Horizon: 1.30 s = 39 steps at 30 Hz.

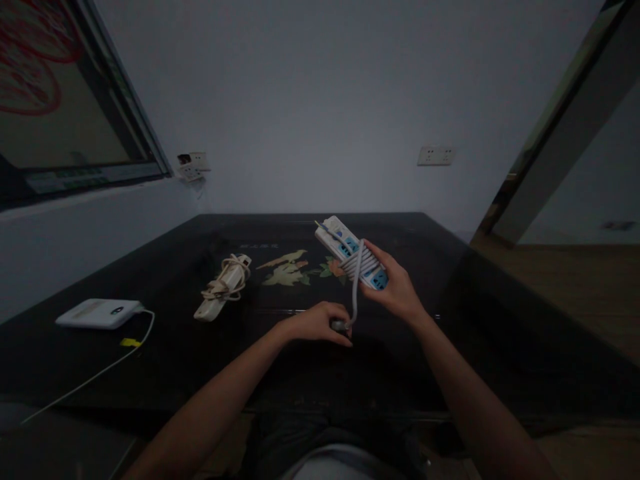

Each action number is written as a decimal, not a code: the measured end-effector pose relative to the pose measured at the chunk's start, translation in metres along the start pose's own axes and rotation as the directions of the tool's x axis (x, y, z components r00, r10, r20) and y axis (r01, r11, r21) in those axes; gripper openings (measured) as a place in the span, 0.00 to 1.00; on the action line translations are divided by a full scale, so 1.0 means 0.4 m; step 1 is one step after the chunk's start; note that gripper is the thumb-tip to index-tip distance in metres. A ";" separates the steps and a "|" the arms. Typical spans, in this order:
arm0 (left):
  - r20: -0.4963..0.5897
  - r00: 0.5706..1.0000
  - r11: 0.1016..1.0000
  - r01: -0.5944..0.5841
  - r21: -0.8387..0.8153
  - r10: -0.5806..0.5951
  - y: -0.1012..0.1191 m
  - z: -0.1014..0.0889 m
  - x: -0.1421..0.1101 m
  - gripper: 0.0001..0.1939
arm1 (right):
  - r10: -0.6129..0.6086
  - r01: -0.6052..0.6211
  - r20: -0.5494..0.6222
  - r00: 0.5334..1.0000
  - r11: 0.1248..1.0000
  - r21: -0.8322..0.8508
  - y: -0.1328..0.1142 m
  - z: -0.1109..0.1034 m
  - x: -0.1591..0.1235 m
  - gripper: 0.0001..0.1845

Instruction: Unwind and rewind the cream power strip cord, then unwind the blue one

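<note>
My right hand (397, 283) grips the near end of a white power strip (330, 230) with blue sockets, held tilted above the dark table. Several turns of its light grey cord (355, 293) are wound around the strip's middle. From there the cord hangs down to my left hand (320, 323), whose fingers are closed around the plug (339, 325) at its end. The plug is partly hidden by those fingers. A thin cable tip (320, 225) sticks out over the strip's far end.
A second power strip (213, 308), wrapped in its own tangled cord, lies on the dark table (280, 373) to the left. Farther left sits a white power bank (97, 313) with a thin cable (107, 367) running off the near edge. A wall with sockets (436, 156) stands behind.
</note>
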State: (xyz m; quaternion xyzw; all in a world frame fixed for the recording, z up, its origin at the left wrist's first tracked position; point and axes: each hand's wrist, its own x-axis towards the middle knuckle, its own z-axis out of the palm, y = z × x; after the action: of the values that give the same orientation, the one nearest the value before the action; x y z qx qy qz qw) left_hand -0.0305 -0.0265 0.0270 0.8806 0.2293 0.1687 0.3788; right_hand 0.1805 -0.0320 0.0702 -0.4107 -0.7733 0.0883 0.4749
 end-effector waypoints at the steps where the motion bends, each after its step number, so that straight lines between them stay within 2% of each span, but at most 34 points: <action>1: -0.013 1.000 0.999 -0.023 0.035 0.024 0.008 0.005 0.000 0.11 | 0.016 -0.016 -0.018 1.000 0.999 -0.030 0.004 -0.001 0.001 0.41; 5: -0.182 0.979 0.989 -0.066 0.129 0.089 0.019 0.000 0.004 0.15 | 0.111 -0.119 -0.067 0.992 0.984 -0.131 0.050 -0.013 0.003 0.41; 8: -0.359 0.933 0.994 0.017 0.110 0.024 0.000 -0.027 0.008 0.20 | 0.189 -0.198 -0.062 0.980 0.961 -0.192 0.095 -0.024 0.002 0.41; 10: -0.511 0.857 0.988 0.126 0.091 -0.063 -0.021 -0.051 0.007 0.20 | 0.220 -0.222 -0.036 0.975 0.951 -0.213 0.119 -0.032 0.001 0.42; 13: -0.705 0.702 0.963 0.246 0.106 -0.102 -0.049 -0.086 -0.004 0.15 | 0.211 -0.194 0.071 0.975 0.962 -0.191 0.135 -0.044 -0.003 0.43; 15: -0.788 0.610 0.957 0.268 0.111 -0.080 -0.060 -0.106 -0.015 0.13 | 0.160 -0.136 0.193 0.968 0.982 -0.130 0.130 -0.053 -0.004 0.43; 17: -0.847 0.529 0.961 0.260 0.095 -0.060 -0.067 -0.123 -0.024 0.13 | 0.108 -0.099 0.329 0.938 0.994 -0.043 0.113 -0.062 -0.004 0.42; 19: -0.874 0.483 0.964 0.252 0.086 -0.049 -0.074 -0.136 -0.029 0.13 | 0.085 -0.118 0.457 0.885 0.992 0.044 0.091 -0.071 -0.001 0.42; 20: -0.874 0.484 0.963 0.254 0.092 -0.045 -0.078 -0.141 -0.029 0.13 | 0.078 -0.138 0.508 0.858 0.987 0.081 0.079 -0.076 0.000 0.42; 21: -0.863 0.503 0.959 0.263 0.109 -0.040 -0.085 -0.144 -0.029 0.13 | 0.066 -0.155 0.548 0.834 0.981 0.117 0.068 -0.080 0.001 0.42; 23: -0.807 0.590 0.936 0.302 0.183 -0.032 -0.099 -0.144 -0.026 0.13 | 0.017 -0.165 0.581 0.814 0.965 0.203 0.052 -0.088 0.003 0.42; 25: -0.708 0.705 0.887 0.355 0.294 -0.048 -0.109 -0.135 -0.024 0.11 | -0.036 -0.165 0.547 0.836 0.935 0.313 0.042 -0.095 0.002 0.43; 27: -0.579 0.810 0.824 0.390 0.411 -0.095 -0.108 -0.118 -0.025 0.11 | -0.043 -0.171 0.458 0.888 0.893 0.416 0.038 -0.101 0.000 0.44; 29: -0.444 0.882 0.761 0.393 0.516 -0.155 -0.092 -0.099 -0.027 0.13 | 0.003 -0.169 0.322 0.947 0.857 0.487 0.037 -0.104 -0.002 0.45; 31: -0.324 0.922 0.696 0.374 0.613 -0.210 -0.066 -0.080 -0.028 0.14 | 0.069 -0.148 0.167 0.984 0.837 0.526 0.040 -0.104 -0.001 0.45; 33: -0.208 0.950 0.657 0.312 0.686 -0.233 -0.037 -0.064 -0.025 0.14 | 0.141 -0.137 0.035 0.989 0.832 0.538 0.049 -0.100 0.004 0.44; 36: -0.046 0.981 0.652 0.159 0.742 -0.187 0.000 -0.039 -0.017 0.13 | 0.276 -0.197 -0.081 0.958 0.835 0.514 0.074 -0.089 0.013 0.45; 39: 0.061 0.992 0.644 0.024 0.765 -0.109 0.029 -0.008 -0.009 0.11 | 0.410 -0.300 -0.150 0.900 0.831 0.469 0.106 -0.078 0.019 0.47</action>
State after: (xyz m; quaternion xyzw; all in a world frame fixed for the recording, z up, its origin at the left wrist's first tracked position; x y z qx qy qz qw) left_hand -0.0320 -0.0336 0.0371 0.9565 0.2915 -0.0020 -0.0095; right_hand 0.2274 -0.0071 0.0696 -0.4394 -0.5787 0.2942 0.6208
